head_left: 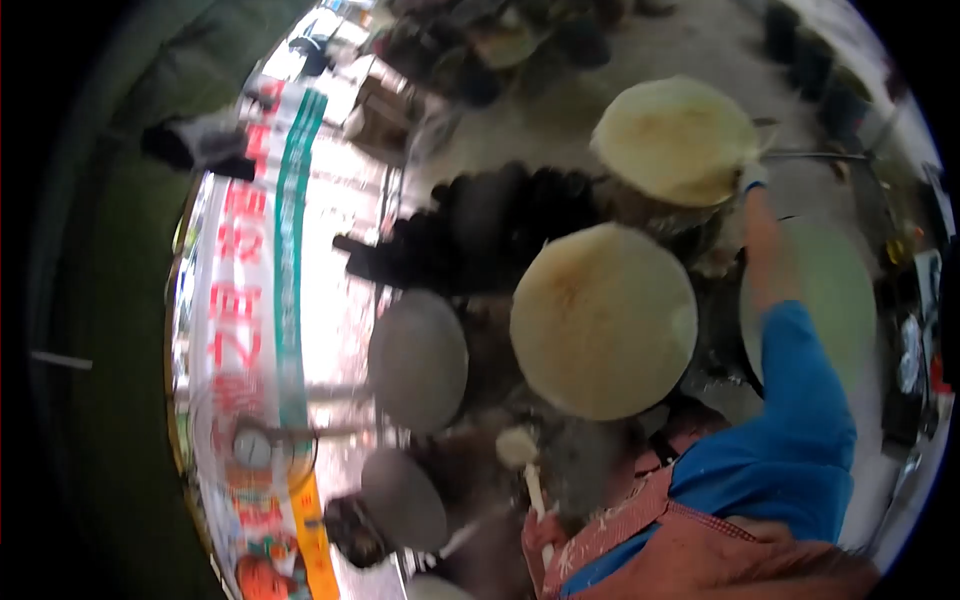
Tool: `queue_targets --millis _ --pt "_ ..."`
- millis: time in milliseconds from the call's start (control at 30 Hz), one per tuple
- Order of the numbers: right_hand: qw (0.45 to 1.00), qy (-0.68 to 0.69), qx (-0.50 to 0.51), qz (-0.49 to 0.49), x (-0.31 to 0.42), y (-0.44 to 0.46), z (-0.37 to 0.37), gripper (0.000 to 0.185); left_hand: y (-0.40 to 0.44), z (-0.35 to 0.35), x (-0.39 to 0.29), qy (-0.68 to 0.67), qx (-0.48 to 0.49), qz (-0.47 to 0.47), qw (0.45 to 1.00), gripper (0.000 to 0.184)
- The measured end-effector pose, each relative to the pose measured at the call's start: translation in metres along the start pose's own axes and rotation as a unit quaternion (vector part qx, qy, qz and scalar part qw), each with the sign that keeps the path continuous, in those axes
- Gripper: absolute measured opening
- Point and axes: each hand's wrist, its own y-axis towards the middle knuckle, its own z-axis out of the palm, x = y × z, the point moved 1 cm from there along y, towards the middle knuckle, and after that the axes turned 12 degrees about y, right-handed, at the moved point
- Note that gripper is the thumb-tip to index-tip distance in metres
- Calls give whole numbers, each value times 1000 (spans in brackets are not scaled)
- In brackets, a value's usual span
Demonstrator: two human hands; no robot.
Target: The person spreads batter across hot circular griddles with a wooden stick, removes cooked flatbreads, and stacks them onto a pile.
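Observation:
Low in the picture, my left hand (548, 530) is closed around the handle of a ladle (517, 449), whose pale round bowl points away from me. My right arm, in a blue sleeve, stretches far up the picture. At its end my right hand (755, 177) is at the edge of a thin yellowish pancake (676, 140) and appears to pinch it; the fingers are small and blurred. A second pancake (603, 320), browned in the middle, lies on a griddle between my arms. Under my right forearm is a pale greenish round (825, 290), partly covered by the arm.
Two grey round griddles (418, 360) (403, 500) stand to the left. A heap of dark cylindrical pieces (490, 230) lies beyond the middle pancake. A banner with red lettering (240, 290) hangs at left. A pan-like round with a handle (253, 448) is near it.

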Motion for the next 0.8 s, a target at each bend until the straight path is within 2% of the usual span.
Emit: queue_targets --millis 67,133,167,233,267,300,333,367,400,467,533,567,600,633,667,700,767,800 --pt "998 18 -58 -12 -6 2 -2 54 -2 16 24 -29 6 36 999 39" --pt "969 -224 3 -103 29 -31 -35 52 -6 22 37 -39 -3 48 998 38" --pt "950 -258 34 -174 44 -76 -40 49 -10 15 37 -37 -4 39 999 37" --pt "891 -310 76 -324 86 -160 -41 42 -31 -48 7 40 5 16 999 31" --pt "849 -276 145 -427 61 -162 -9 39 -35 -58 1 52 -9 9 999 29" --pt "792 -238 208 -522 39 -165 18 36 -39 -68 -5 65 -23 3 998 34" --pt "820 -250 240 -455 84 -250 20 37 -40 -73 -5 42 -3 -15 999 34" --pt "775 -362 307 -418 104 -302 33 34 -44 -80 -7 22 14 -31 999 34" --pt "771 -257 398 -426 124 -358 32 32 -46 -80 -16 6 32 -49 998 34" --pt "694 -271 481 -461 106 -391 78 31 -59 -83 -16 -6 17 -50 999 31" --pt "643 -346 528 -435 105 -424 112 30 -69 -70 -8 -45 78 -78 993 30" --pt "623 -394 540 -406 109 -437 119 28 -72 -63 -7 91 -52 21 994 32" --pt "583 -437 536 -427 107 -442 128 26 -76 -54 -5 245 -206 75 944 35" --pt "551 -454 529 -459 105 -444 132 25 -86 -67 -6 81 -86 30 993 34" --pt "518 -472 519 -489 102 -445 134 24 -98 -85 -8 -87 39 -17 995 34" --pt "516 -460 515 -506 109 -455 127 21 -110 -131 -25 -54 77 -15 995 31" --pt "522 -414 505 -549 141 -472 99 15 -119 -133 -30 -68 47 34 996 32" --pt "505 -400 493 -586 151 -474 90 13 -122 -127 -32 -57 52 43 996 33"
